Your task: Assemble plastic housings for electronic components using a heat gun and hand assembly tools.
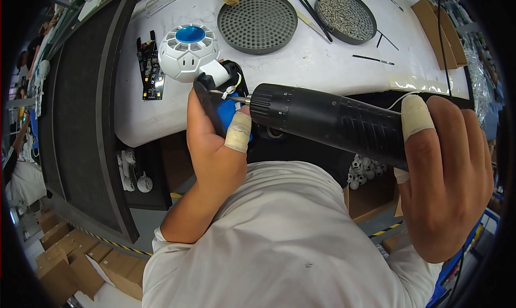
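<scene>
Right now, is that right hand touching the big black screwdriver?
Touching: the head view shows the right hand gripping the rear end of the black screwdriver.

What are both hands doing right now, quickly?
Left hand: closed around a black housing, holding it.
Right hand: closed around a black power screwdriver, holding it by its rear end.
</scene>
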Available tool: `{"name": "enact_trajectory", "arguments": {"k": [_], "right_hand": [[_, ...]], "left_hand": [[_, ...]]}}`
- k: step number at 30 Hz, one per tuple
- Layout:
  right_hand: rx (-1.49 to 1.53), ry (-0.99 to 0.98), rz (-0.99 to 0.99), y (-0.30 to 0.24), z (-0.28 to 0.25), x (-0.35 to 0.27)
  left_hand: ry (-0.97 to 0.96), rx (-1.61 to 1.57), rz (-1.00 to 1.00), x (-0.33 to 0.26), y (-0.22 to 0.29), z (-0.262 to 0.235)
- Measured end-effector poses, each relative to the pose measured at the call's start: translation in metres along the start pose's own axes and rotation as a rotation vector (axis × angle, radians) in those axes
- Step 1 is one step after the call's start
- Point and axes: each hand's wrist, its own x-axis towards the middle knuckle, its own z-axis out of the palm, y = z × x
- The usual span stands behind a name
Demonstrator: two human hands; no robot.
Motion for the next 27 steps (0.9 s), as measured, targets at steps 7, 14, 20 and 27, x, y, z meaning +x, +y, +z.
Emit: {"name": "enact_trajectory", "arguments": {"k": [7, 14, 20, 27], "right_hand": [[-0.121, 0.007, -0.183, -0.001, -0.016, 0.004], [0.08, -0.127, -0.207, 0.02, -0.024, 0.007], [0.178, -0.077, -0.15, 0.026, -0.017, 0.009], [0.445, 0.096, -0.011, 0.062, 0.036, 0.019]], "left_hand": [[-0.003, 0.031, -0.04, -0.003, -0.002, -0.004], [0.023, -0.004, -0.047, -0.003, 0.0, -0.003], [0.049, -0.217, -0.134, -0.001, 0.009, -0.002], [-0.116, -0.413, -0.346, 0.0, 0.015, -0.025]]}}
